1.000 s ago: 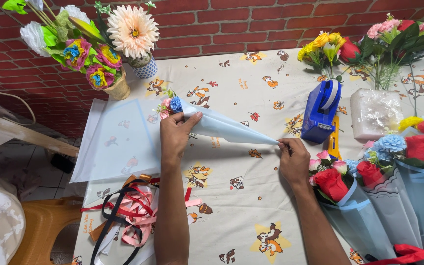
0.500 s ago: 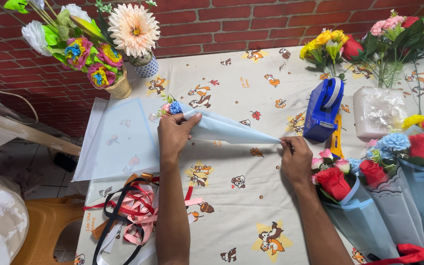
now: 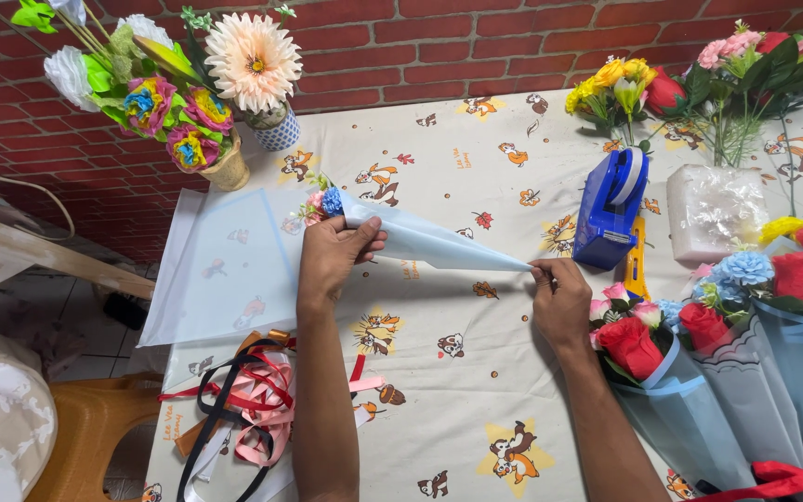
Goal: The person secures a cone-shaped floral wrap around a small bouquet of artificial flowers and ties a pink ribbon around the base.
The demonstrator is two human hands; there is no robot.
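Note:
A pale blue paper cone (image 3: 429,244) lies across the patterned tablecloth, with small pink and blue flowers (image 3: 320,202) poking out of its wide end at the left. My left hand (image 3: 332,256) grips the wide end of the cone. My right hand (image 3: 559,297) pinches the pointed tip at the right. A translucent wrapping sheet (image 3: 220,265) lies flat just left of my left hand.
A blue tape dispenser (image 3: 611,206) stands behind my right hand. Wrapped bouquets (image 3: 727,353) lie at the right. Vases of flowers (image 3: 225,84) stand at the back left, more flowers (image 3: 699,74) at the back right. Tangled ribbons (image 3: 243,409) sit at the front left, a stool (image 3: 85,437) beyond the table's edge.
My left hand has shifted its fingers on the cone's wide end; the cone and my right hand stay almost in place.

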